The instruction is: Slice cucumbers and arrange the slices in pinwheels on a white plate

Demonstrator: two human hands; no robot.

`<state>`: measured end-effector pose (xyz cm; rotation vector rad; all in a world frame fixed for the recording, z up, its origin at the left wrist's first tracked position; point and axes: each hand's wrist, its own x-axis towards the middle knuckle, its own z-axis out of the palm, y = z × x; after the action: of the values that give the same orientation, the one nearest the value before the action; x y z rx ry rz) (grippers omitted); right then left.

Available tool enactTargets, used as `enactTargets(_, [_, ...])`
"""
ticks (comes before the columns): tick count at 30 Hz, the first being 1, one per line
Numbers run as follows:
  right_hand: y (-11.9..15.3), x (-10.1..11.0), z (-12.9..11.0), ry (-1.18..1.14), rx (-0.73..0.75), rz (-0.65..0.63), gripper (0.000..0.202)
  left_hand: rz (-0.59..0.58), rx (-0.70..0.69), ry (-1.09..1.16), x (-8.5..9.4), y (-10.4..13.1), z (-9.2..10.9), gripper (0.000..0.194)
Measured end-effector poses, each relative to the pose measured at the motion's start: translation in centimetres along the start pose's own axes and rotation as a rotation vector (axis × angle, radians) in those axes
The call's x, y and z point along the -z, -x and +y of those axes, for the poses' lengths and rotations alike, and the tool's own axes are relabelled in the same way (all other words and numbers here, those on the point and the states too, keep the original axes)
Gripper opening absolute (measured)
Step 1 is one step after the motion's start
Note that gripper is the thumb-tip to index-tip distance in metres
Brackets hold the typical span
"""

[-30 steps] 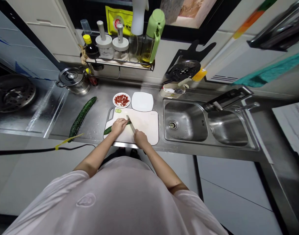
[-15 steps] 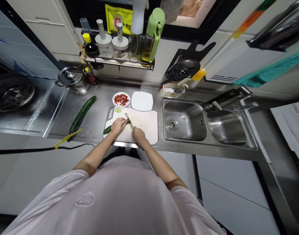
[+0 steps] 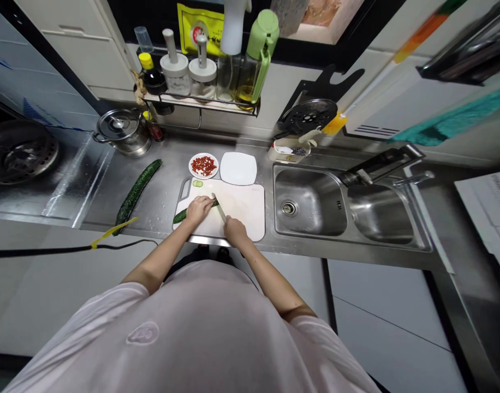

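Note:
A cucumber [image 3: 180, 216] lies slantwise across the white cutting board [image 3: 245, 215], its middle covered by my left hand [image 3: 199, 209]. The fingers of that hand are closed over it near its right end. My right hand [image 3: 236, 231] is wrapped round the handle of a knife [image 3: 219, 208], whose blade points away from me at the cut end of the cucumber. Whether the blade touches the cucumber I cannot tell. A few pale green cucumber slices [image 3: 197, 183] rest at the board's upper left corner.
Behind the board stand a plate of chopped red pieces [image 3: 203, 165] and a white square plate [image 3: 238, 168]. Another cucumber [image 3: 137, 191] lies left, near a lidded steel pot [image 3: 122, 131]. A double sink [image 3: 309, 199] is at right. Bottles and jars fill a wall rack [image 3: 201, 101].
My right hand and the knife have shifted slightly to the right and toward me. The left hand stays on the cucumber. The whole view has moved a little.

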<state>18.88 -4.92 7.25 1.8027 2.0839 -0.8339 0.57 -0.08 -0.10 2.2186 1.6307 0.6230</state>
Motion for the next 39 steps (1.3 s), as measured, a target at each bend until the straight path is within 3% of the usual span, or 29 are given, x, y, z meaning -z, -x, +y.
enactTargets(9, [-2.1,0.6,-1.3,0.004,0.051,0.077,0.028,0.004,-0.012,-0.015,0.0,0.0,0.0,0.030])
enactTargets(19, [-0.3,0.1,-0.3,0.014,0.000,0.008,0.025,-0.001,-0.013,-0.006,0.2,0.0,0.2,0.030])
enactTargets(30, [-2.5,0.5,-1.6,-0.001,0.037,0.076,0.028,-0.004,-0.008,-0.001,0.2,0.0,0.1,0.030])
enactTargets(39, [-0.8,-0.3,-0.4,0.021,-0.012,0.019,0.026,0.014,-0.009,0.011,-0.2,0.0,-0.2,0.029])
